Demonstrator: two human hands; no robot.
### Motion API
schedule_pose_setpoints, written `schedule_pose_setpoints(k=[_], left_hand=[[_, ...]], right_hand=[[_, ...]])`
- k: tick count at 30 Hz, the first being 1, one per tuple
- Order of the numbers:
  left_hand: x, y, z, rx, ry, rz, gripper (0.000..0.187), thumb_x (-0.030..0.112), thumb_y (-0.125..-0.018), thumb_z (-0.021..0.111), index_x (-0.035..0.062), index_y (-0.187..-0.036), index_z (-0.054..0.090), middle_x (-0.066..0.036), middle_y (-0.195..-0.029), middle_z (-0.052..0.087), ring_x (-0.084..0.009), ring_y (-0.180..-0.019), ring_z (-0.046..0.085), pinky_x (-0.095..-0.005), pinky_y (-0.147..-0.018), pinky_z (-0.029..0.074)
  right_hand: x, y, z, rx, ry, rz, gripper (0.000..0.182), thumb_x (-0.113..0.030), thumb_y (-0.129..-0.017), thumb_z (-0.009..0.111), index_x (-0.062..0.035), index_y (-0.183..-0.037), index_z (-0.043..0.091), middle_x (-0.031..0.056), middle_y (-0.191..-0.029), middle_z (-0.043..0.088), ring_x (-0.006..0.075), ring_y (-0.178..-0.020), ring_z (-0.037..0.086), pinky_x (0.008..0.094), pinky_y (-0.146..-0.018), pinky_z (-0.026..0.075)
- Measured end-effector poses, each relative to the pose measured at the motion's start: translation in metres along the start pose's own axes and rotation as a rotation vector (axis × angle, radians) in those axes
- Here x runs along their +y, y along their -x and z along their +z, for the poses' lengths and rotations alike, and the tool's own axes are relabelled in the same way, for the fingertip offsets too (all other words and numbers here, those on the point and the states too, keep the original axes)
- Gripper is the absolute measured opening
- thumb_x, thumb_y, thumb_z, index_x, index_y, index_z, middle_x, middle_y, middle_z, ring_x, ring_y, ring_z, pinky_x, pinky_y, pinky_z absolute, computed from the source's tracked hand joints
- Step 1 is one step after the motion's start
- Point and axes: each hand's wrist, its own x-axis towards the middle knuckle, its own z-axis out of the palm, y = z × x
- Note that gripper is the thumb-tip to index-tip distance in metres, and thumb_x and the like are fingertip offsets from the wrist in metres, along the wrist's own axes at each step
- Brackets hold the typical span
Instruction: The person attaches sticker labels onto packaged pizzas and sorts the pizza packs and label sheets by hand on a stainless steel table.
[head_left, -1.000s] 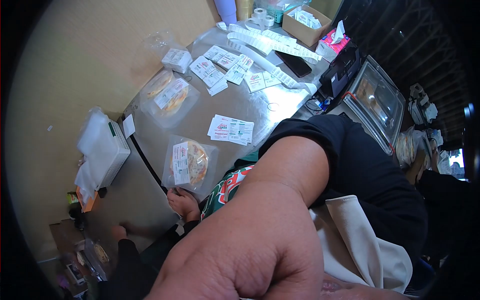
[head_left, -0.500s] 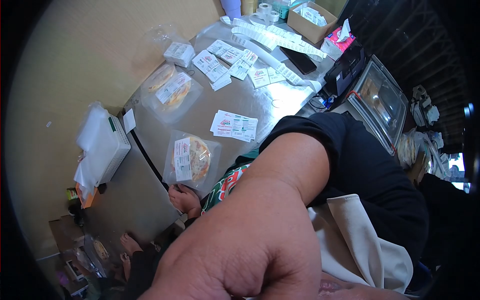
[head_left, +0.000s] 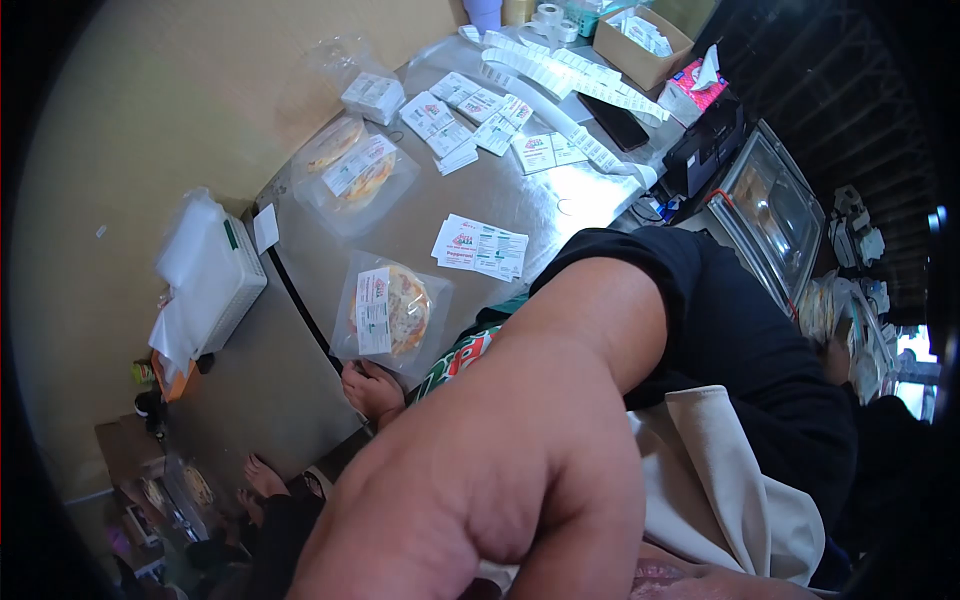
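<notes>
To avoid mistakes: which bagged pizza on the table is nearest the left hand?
The single bagged pizza, just beyond the left hand; the others overlap farther off, by the wall.

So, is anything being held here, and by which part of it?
It cannot be told: the left hand shows no clear grip on the bagged pizza beside it, and the fingertips of the right hand are unseen.

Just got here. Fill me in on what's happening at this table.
The person's left hand is at the edge of the metal table, beside a bagged pizza with a label; whether it touches the bag is unclear. The right arm looms close to the camera, its fingers out of sight. Farther along lie Pepperoni labels and a second bag of pizza.
</notes>
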Motion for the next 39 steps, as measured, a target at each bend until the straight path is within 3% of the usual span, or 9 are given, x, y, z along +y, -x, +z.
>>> schedule_pose_setpoints(k=[5, 7, 9, 10, 12, 16, 21, 23, 39], left_hand=[[0.008, -0.005, -0.004, 0.138, -0.130, 0.276, 0.031, 0.023, -0.086, 0.055, -0.0008, -0.106, 0.055, -0.022, -0.105, 0.056, -0.0375, -0.092, 0.055, -0.0438, -0.082, 0.044], [0.030, -0.003, -0.021, 0.120, -0.010, 0.176, 0.027, 0.018, -0.085, 0.054, -0.0005, -0.104, 0.057, -0.022, -0.102, 0.059, -0.0383, -0.097, 0.055, -0.0446, -0.085, 0.042], [0.037, -0.003, -0.026, 0.102, -0.013, 0.138, 0.026, 0.021, -0.083, 0.057, 0.0027, -0.100, 0.057, -0.018, -0.096, 0.060, -0.0356, -0.093, 0.055, -0.0457, -0.082, 0.042], [0.038, -0.004, -0.026, 0.088, -0.019, 0.090, 0.026, 0.023, -0.084, 0.056, 0.0028, -0.100, 0.057, -0.018, -0.096, 0.060, -0.0360, -0.093, 0.055, -0.0455, -0.084, 0.042], [0.028, -0.004, -0.018, 0.167, -0.024, 0.157, 0.026, 0.025, -0.086, 0.053, 0.0040, -0.101, 0.057, -0.018, -0.098, 0.060, -0.0365, -0.095, 0.055, -0.0458, -0.086, 0.040], [0.032, -0.002, -0.019, 0.168, 0.007, 0.116, 0.027, 0.028, -0.088, 0.050, 0.0050, -0.101, 0.056, -0.016, -0.097, 0.059, -0.0353, -0.094, 0.054, -0.0457, -0.085, 0.040], [0.033, -0.003, -0.028, 0.178, -0.016, 0.147, 0.029, 0.035, -0.084, 0.056, 0.0080, -0.095, 0.055, -0.012, -0.091, 0.058, -0.0327, -0.086, 0.054, -0.0448, -0.078, 0.041], [0.035, -0.002, -0.034, 0.198, -0.003, 0.149, 0.028, 0.032, -0.084, 0.057, 0.0066, -0.096, 0.055, -0.013, -0.089, 0.058, -0.0334, -0.085, 0.055, -0.0447, -0.076, 0.042], [0.033, -0.003, -0.033, 0.263, -0.003, 0.226, 0.024, 0.027, -0.082, 0.060, 0.0061, -0.094, 0.054, -0.011, -0.085, 0.056, -0.0310, -0.080, 0.054, -0.0425, -0.072, 0.041]], right_hand=[[-0.007, 0.032, -0.052, 0.373, 0.371, 0.112, 0.016, -0.001, -0.082, 0.051, 0.0014, -0.096, 0.060, 0.0045, -0.090, 0.058, 0.0109, -0.078, 0.055, 0.0249, -0.070, 0.045], [0.008, 0.067, -0.089, 0.618, 0.587, 0.341, 0.014, 0.003, -0.082, 0.051, 0.0013, -0.095, 0.056, 0.0039, -0.090, 0.056, 0.0115, -0.089, 0.053, 0.0245, -0.080, 0.042], [0.032, 0.116, -0.126, 0.836, 0.961, 0.742, 0.013, -0.009, -0.087, 0.054, 0.0005, -0.096, 0.058, 0.0034, -0.092, 0.057, 0.0111, -0.088, 0.053, 0.0251, -0.080, 0.042], [0.042, 0.134, -0.134, 0.847, 1.271, 0.926, 0.021, -0.017, -0.083, 0.058, -0.0042, -0.098, 0.062, 0.0129, -0.089, 0.063, 0.0258, -0.084, 0.061, 0.0357, -0.078, 0.048], [0.070, 0.199, -0.158, 0.676, 1.652, 0.977, 0.033, -0.026, -0.081, 0.062, -0.0062, -0.107, 0.059, 0.0156, -0.107, 0.059, 0.0341, -0.103, 0.054, 0.0409, -0.089, 0.043], [0.101, 0.267, -0.162, 0.352, 1.913, 1.180, 0.070, -0.037, -0.072, 0.069, -0.0104, -0.131, 0.043, 0.0169, -0.137, 0.037, 0.0363, -0.128, 0.033, 0.0544, -0.104, 0.025], [0.112, 0.304, -0.170, 0.201, 1.969, 0.984, 0.068, -0.046, -0.079, 0.059, -0.0152, -0.136, 0.040, 0.0174, -0.141, 0.033, 0.0371, -0.130, 0.029, 0.0551, -0.105, 0.020], [0.112, 0.301, -0.168, 0.185, 2.010, 1.044, 0.068, -0.050, -0.080, 0.056, -0.0166, -0.137, 0.040, 0.0150, -0.142, 0.033, 0.0363, -0.130, 0.029, 0.0540, -0.105, 0.019], [0.119, 0.323, -0.183, 0.224, 2.006, 0.998, 0.075, -0.043, -0.070, 0.069, -0.0174, -0.135, 0.042, 0.0109, -0.144, 0.033, 0.0331, -0.133, 0.028, 0.0543, -0.106, 0.017]])
